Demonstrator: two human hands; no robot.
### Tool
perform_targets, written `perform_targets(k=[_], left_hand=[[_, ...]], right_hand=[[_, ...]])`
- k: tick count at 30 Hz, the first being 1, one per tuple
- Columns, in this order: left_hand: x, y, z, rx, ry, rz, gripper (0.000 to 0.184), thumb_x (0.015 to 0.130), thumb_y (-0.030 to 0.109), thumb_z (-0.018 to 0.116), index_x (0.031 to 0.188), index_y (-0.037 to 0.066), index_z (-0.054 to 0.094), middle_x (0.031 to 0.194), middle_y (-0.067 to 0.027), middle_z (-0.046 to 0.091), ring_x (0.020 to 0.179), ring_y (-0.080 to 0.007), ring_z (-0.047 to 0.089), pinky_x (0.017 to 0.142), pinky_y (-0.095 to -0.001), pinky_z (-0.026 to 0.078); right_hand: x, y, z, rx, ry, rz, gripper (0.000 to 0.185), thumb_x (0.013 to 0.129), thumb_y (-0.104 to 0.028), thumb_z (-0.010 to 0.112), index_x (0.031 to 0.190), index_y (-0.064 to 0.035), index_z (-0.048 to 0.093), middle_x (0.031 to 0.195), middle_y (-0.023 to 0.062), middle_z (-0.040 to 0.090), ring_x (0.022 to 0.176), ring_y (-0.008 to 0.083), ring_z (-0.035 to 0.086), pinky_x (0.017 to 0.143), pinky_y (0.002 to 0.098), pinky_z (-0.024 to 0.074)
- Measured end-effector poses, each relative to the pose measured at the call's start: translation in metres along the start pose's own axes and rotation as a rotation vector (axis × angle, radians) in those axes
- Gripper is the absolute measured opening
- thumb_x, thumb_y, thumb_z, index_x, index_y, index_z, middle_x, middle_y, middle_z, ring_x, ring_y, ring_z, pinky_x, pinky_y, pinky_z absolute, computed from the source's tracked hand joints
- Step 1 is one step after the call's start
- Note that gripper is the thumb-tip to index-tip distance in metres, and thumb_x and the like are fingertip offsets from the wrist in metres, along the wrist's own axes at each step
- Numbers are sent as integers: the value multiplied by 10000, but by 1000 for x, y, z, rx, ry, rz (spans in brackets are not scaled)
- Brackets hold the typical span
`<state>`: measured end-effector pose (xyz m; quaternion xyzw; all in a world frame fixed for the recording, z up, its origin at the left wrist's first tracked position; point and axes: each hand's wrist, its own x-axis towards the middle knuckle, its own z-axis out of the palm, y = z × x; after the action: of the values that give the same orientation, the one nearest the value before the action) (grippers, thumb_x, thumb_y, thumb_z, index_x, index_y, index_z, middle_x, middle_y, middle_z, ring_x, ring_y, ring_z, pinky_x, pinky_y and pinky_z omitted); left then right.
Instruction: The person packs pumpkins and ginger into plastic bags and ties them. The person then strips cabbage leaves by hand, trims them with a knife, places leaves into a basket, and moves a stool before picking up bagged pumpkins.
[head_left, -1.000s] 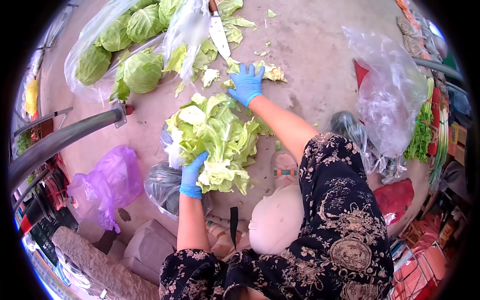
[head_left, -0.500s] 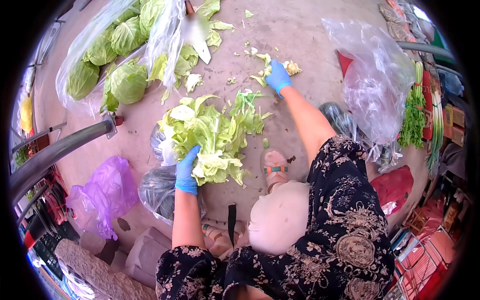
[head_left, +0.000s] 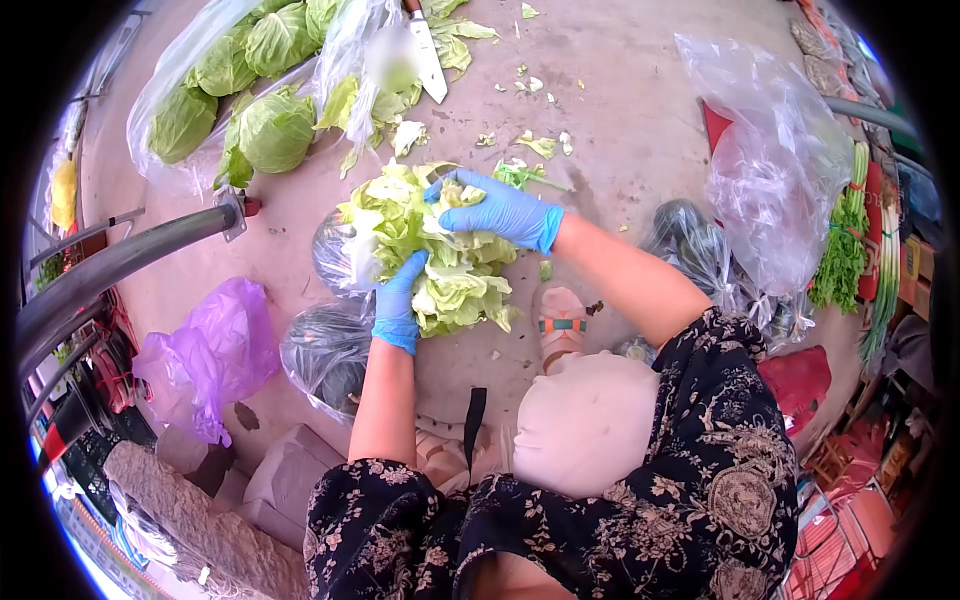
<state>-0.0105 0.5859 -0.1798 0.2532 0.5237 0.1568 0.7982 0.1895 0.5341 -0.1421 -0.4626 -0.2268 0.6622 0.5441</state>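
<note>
A big loose bunch of pale green cabbage leaves (head_left: pixel 455 290) hangs between my two blue-gloved hands, above the floor. My left hand (head_left: pixel 398 298) grips its lower left side, fingers partly buried in the leaves. Across the top right of the bunch lies my right hand (head_left: pixel 490 208), with its fingers curled over the leaves. Just beyond are a strip of green tie (head_left: pixel 520 175) and scattered leaf scraps (head_left: pixel 538 145). Whole cabbages (head_left: pixel 276 133) rest in an opened clear plastic bag at the upper left. Near them a knife (head_left: pixel 428 60) lies on more leaves.
A purple plastic bag (head_left: pixel 225 350) and dark produce in a clear bag (head_left: pixel 325 355) lie at left, below a metal rail (head_left: pixel 130 250). At right are a large clear plastic bag (head_left: pixel 770 170), celery-like greens (head_left: pixel 842 240) and spring onions (head_left: pixel 884 280). My sandalled foot (head_left: pixel 562 320) stands close by.
My right hand has come from the leaf scraps farther off on the floor back to the bunch and closed over it. My left hand has kept its hold, and the bunch sits slightly higher in view.
</note>
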Motion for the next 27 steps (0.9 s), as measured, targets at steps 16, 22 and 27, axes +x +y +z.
perform_targets(k=[16, 22, 27], left_hand=[[16, -16, -20, 11, 25, -41, 324, 767, 39, 582, 1080, -21, 522, 979, -80, 585, 792, -198, 603, 675, -299, 521], [4, 2, -14, -148, -22, -141, 443, 756, 72, 593, 1167, 2, 444, 1034, -129, 564, 860, -255, 596, 730, -365, 524], [-19, 50, -16, -291, -97, -166, 398, 767, 184, 573, 1118, 10, 499, 1042, -136, 576, 913, -271, 583, 792, -405, 497]], right_hand=[[-3, 60, 44, -798, -18, -330, 928, 755, -612, 470, 1336, 27, 131, 1267, 283, 303, 1161, 375, 338, 979, 408, 260], [9, -2, -34, -377, 8, 38, 510, 863, -421, 453, 1162, -9, 495, 1080, 169, 559, 1018, 233, 531, 903, 323, 388], [19, 35, -143, -1324, 589, -27, 625, 718, -544, 550, 1162, -106, 515, 1178, 150, 498, 1096, 293, 456, 936, 380, 342]])
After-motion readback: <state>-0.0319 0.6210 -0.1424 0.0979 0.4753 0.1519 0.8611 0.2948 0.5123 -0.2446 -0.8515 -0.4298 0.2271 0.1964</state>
